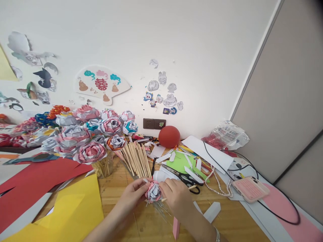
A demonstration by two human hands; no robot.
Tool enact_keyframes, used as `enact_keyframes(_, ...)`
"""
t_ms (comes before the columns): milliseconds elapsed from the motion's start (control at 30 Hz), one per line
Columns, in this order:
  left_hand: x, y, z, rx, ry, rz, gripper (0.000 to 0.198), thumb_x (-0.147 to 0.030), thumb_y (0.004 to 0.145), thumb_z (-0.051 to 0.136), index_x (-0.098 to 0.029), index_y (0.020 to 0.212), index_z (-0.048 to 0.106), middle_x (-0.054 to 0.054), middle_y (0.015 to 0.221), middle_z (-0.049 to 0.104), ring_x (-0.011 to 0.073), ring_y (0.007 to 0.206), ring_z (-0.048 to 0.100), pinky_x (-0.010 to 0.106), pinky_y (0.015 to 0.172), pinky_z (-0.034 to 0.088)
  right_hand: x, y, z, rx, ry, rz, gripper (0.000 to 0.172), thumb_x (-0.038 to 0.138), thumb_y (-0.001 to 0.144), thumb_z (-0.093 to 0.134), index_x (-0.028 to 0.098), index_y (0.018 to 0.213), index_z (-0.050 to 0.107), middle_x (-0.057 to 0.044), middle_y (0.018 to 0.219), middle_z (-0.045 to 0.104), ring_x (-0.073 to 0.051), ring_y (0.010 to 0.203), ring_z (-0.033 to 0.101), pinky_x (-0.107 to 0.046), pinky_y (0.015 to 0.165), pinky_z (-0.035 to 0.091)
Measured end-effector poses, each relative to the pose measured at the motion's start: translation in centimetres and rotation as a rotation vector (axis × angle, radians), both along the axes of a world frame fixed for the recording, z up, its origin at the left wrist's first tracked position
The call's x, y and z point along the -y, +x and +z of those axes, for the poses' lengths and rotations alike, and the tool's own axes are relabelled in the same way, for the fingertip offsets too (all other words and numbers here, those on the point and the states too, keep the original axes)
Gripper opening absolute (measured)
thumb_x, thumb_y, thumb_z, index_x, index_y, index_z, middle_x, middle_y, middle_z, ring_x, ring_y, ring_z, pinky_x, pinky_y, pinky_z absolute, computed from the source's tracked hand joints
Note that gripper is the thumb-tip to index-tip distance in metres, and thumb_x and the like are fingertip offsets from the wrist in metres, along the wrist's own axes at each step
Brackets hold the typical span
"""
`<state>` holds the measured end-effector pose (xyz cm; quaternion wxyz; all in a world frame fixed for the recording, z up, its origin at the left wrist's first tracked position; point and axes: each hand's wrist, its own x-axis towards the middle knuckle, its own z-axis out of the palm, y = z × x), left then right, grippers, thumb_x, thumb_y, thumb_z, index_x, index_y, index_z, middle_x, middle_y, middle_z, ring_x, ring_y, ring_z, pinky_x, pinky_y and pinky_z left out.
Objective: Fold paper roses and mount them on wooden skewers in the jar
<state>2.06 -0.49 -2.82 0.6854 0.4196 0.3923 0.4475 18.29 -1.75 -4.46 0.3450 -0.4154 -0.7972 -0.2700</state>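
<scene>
A small paper flower (153,192) in white with pink edges is held low above the wooden table, between both hands. My left hand (134,194) is closed on its left side, thumb and fingers pinching the outer petals. From the right, the bent fingertips of my right hand (176,197) touch the petals. A thin wooden stick (192,187) runs through that right hand, its two ends showing on either side. The right palm is hidden. Right behind the flower lies a fanned bundle of wooden sticks (136,160), with thin wires (161,209) below it.
Black-handled scissors (183,175) lie on green paper scraps (180,161). Finished paper flowers (92,152) crowd the left, above red (47,181) and yellow paper (75,205). A red balloon (169,136), a bead string (218,191), a phone (251,189) and a black cable (277,220) are further right.
</scene>
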Motion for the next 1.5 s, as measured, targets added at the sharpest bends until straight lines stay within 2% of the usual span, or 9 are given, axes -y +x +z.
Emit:
enact_keyframes(333, 0.2, 0.0, 0.2, 0.0, 0.005, -0.012, 0.032, -0.038, 0.056, 0.076, -0.015, 0.076, 0.067, 0.0, 0.063, 0.061, 0.0111, 0.055, 0.05, 0.026, 0.059, 0.046, 0.3, -0.1, 0.3, -0.025, 0.068, -0.024, 0.023, 0.015, 0.088, 0.041, 0.018, 0.072, 0.057, -0.001, 0.057, 0.048, -0.015, 0.051, 0.043, -0.027, 0.048, 0.025)
enact_keyframes(467, 0.0, -0.1, 0.1, -0.039, 0.044, -0.032, 0.034, -0.039, 0.057, 0.075, -0.015, 0.078, 0.066, 0.0, 0.064, 0.062, 0.0117, 0.055, 0.051, 0.027, 0.058, 0.046, 0.0, 0.2, 0.1, -0.022, -0.03, 0.014, 0.027, 0.015, 0.09, 0.036, 0.018, 0.073, 0.058, -0.001, 0.06, 0.05, -0.015, 0.051, 0.044, -0.027, 0.048, 0.026)
enact_keyframes(600, -0.4, -0.5, -0.1, -0.165, 0.139, -0.089, 0.037, -0.044, 0.059, 0.072, -0.014, 0.079, 0.065, 0.0, 0.063, 0.062, 0.0123, 0.055, 0.052, 0.024, 0.056, 0.043, -0.4, 1.0, 0.3, -0.038, -0.224, 0.112, 0.033, 0.021, 0.093, 0.031, 0.017, 0.075, 0.059, -0.002, 0.066, 0.055, -0.014, 0.054, 0.048, -0.026, 0.048, 0.029)
enact_keyframes(733, -0.4, -0.6, 0.1, -0.23, 0.184, -0.108, 0.039, -0.046, 0.058, 0.071, -0.014, 0.078, 0.065, 0.0, 0.063, 0.063, 0.0132, 0.058, 0.054, 0.023, 0.056, 0.042, -0.6, 1.7, 0.5, -0.062, -0.334, 0.21, 0.031, 0.023, 0.093, 0.031, 0.018, 0.082, 0.059, -0.002, 0.071, 0.056, -0.014, 0.059, 0.051, -0.025, 0.051, 0.032)
enact_keyframes(900, 0.0, -0.4, 0.5, -0.139, 0.105, -0.094, 0.04, -0.044, 0.059, 0.072, -0.013, 0.084, 0.065, 0.001, 0.068, 0.064, 0.0132, 0.058, 0.053, 0.027, 0.059, 0.046, -0.4, 1.5, 0.9, -0.201, -0.351, 0.175, 0.031, 0.029, 0.093, 0.033, 0.018, 0.076, 0.057, -0.002, 0.07, 0.055, -0.013, 0.058, 0.051, -0.024, 0.053, 0.034)
enact_keyframes(1067, 0.0, -0.5, 0.5, -0.089, 0.09, -0.084, 0.039, -0.04, 0.06, 0.073, -0.013, 0.085, 0.066, 0.002, 0.07, 0.065, 0.0121, 0.059, 0.052, 0.026, 0.059, 0.046, -0.2, 1.2, 0.8, -0.215, -0.351, 0.195, 0.034, 0.029, 0.093, 0.029, 0.018, 0.075, 0.054, -0.002, 0.069, 0.055, -0.014, 0.057, 0.05, -0.024, 0.052, 0.033)
enact_keyframes(1267, 0.3, -0.5, 0.9, -0.1, 0.077, -0.094, 0.036, -0.04, 0.059, 0.074, -0.013, 0.082, 0.066, 0.002, 0.07, 0.066, 0.0119, 0.062, 0.053, 0.023, 0.06, 0.045, -0.2, 1.4, 1.0, -0.255, -0.467, 0.253, 0.021, 0.022, 0.09, 0.037, 0.019, 0.076, 0.053, 0.001, 0.071, 0.054, -0.012, 0.061, 0.051, -0.022, 0.054, 0.034)
enact_keyframes(1367, 0.3, -0.4, 1.1, -0.086, 0.062, -0.106, 0.037, -0.041, 0.058, 0.074, -0.013, 0.08, 0.065, 0.001, 0.068, 0.065, 0.0121, 0.06, 0.053, 0.026, 0.061, 0.046, 0.0, 1.4, 1.1, -0.251, -0.379, 0.211, 0.015, 0.02, 0.088, 0.04, 0.019, 0.08, 0.053, 0.0, 0.072, 0.054, -0.012, 0.059, 0.05, -0.022, 0.052, 0.033)
enact_keyframes(1500, 0.0, -0.3, 0.9, -0.127, 0.078, -0.075, 0.038, -0.042, 0.054, 0.075, -0.013, 0.077, 0.064, -0.002, 0.06, 0.061, 0.0101, 0.054, 0.049, 0.023, 0.055, 0.044, 0.2, 1.0, 0.8, -0.041, -0.057, 0.13, 0.019, 0.018, 0.087, 0.042, 0.019, 0.074, 0.055, -0.001, 0.063, 0.051, -0.014, 0.053, 0.045, -0.026, 0.049, 0.027)
